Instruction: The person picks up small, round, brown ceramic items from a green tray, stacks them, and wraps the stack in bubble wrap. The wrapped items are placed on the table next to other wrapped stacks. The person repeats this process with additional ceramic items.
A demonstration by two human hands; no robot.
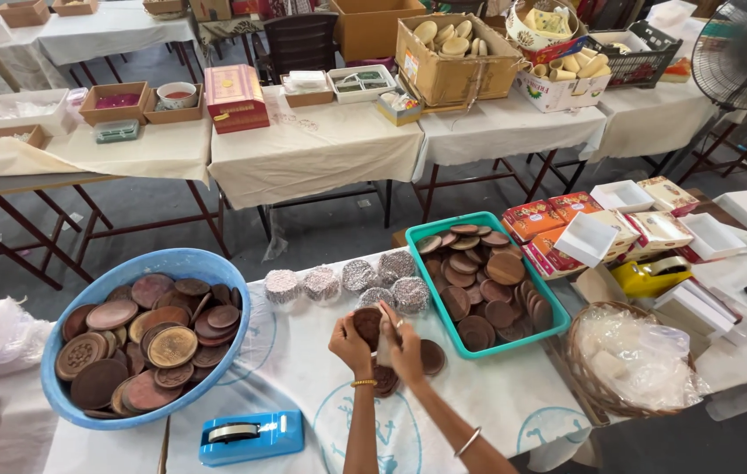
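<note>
Fingers (pixel 364 338) of the left hand (pixel 351 344) pinching a brown disc (pixel 367 321) by its rim above the worktop (pixel 303 369), right hand (pixel 404 347) closing on its far edge. Probably handling stiff, light, somewhat brittle; gripping best at opposite rims.

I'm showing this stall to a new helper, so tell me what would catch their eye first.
The big blue bowl at the left, heaped with round brown discs, draws the eye first. Right of centre sits a green tray holding more of them. Between the two, the left hand and right hand hold one disc above the white table.
</note>
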